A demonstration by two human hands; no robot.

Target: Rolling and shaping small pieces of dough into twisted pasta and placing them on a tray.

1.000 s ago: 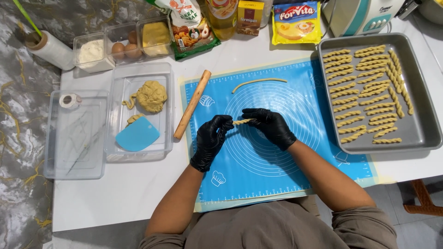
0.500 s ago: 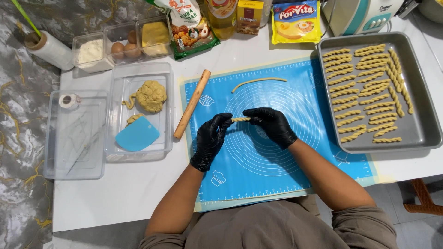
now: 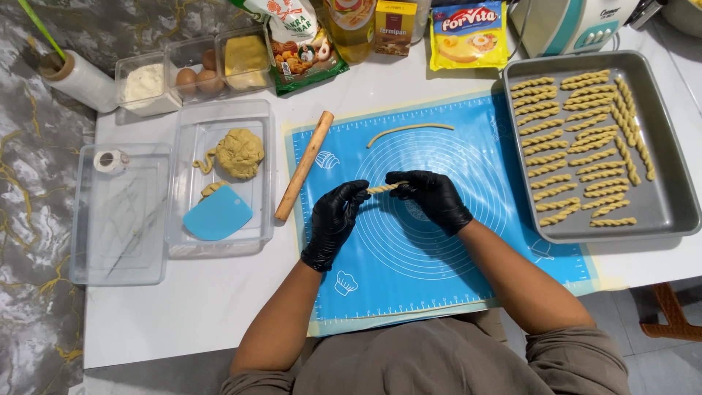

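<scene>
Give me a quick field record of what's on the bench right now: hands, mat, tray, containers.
left hand: black glove, fingers pinch the left end of the twisted dough strip
right hand: black glove, pinches the strip's right end
blue mat: thin dough rope at the top, wooden rolling pin across its left edge
baking tray: rows of twisted dough sticks
clear container: dough ball, blue scraper

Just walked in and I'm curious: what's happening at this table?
A person in black gloves holds a short twisted dough stick between the left hand and right hand, above a blue baking mat. A plain dough strip lies further up the mat, beside a wooden rolling pin. A grey tray on the right holds rows of finished twists, and a dough lump sits in a clear container.
</scene>
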